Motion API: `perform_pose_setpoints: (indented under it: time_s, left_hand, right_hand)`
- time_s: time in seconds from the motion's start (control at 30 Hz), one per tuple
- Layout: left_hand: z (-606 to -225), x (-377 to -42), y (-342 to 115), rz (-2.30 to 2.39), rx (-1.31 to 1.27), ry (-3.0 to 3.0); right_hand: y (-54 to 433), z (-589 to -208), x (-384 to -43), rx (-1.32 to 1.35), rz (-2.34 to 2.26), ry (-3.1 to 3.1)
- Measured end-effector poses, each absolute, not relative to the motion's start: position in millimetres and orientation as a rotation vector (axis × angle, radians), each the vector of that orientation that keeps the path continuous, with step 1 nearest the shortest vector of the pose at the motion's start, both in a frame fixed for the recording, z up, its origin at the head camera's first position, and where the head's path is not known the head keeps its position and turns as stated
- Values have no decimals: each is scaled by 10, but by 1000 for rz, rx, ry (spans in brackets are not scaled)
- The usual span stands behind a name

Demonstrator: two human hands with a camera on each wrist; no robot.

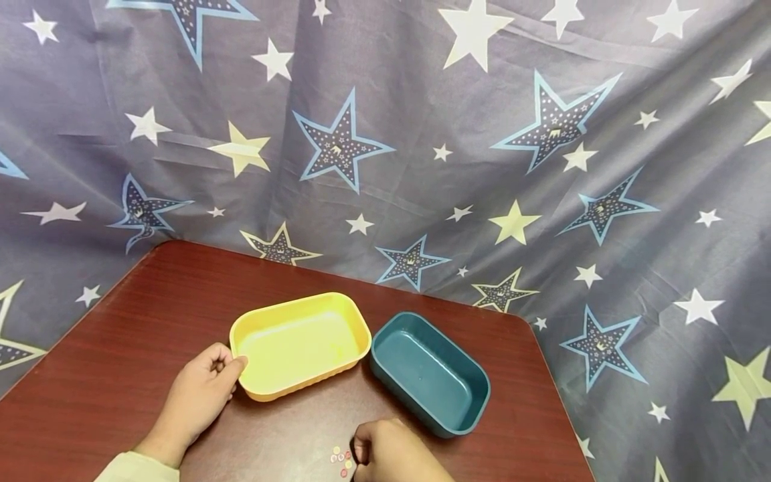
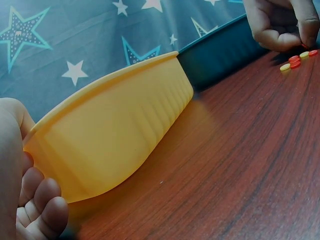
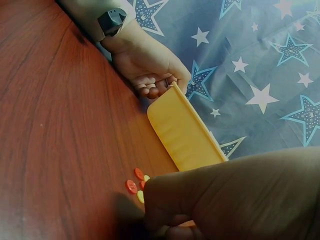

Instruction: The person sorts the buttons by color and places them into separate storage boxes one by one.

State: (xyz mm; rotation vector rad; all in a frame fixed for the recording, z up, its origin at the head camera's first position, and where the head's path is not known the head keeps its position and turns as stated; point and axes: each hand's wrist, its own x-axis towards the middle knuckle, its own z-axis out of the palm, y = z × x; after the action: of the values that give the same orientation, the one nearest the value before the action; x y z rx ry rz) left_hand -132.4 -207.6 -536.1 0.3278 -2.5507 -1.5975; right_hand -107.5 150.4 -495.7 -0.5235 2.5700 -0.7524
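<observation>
My left hand (image 1: 201, 388) grips the near left corner of a yellow plastic tub (image 1: 355, 365), thumb over the rim and fingers curled beneath it outside. Beside that tub, almost touching it, stands a dark teal tub (image 1: 430, 375). Low in the head view, my right hand (image 1: 394, 455) is down at the table with its fingers curled. A speck of red button (image 2: 304, 46) shows at its fingertips in the left wrist view; the hand hides most of it. Small red and yellow buttons (image 3: 131, 186) lie in a loose group right beside these fingers.
Both tubs stand on a reddish-brown wood-grain table (image 1: 181, 288). Behind it and to the right hangs a grey cloth (image 1: 409, 120) printed with stars. A dark watch (image 3: 112, 21) sits on the left wrist.
</observation>
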Motion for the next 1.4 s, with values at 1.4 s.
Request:
perform_pose_setpoints:
  time_s: [1.4]
  left_hand:
    - [-5371,-1328,-2062,-1598,316,-2521]
  right_hand:
    - [2092,-4384,-2090,-348,-1424,2530]
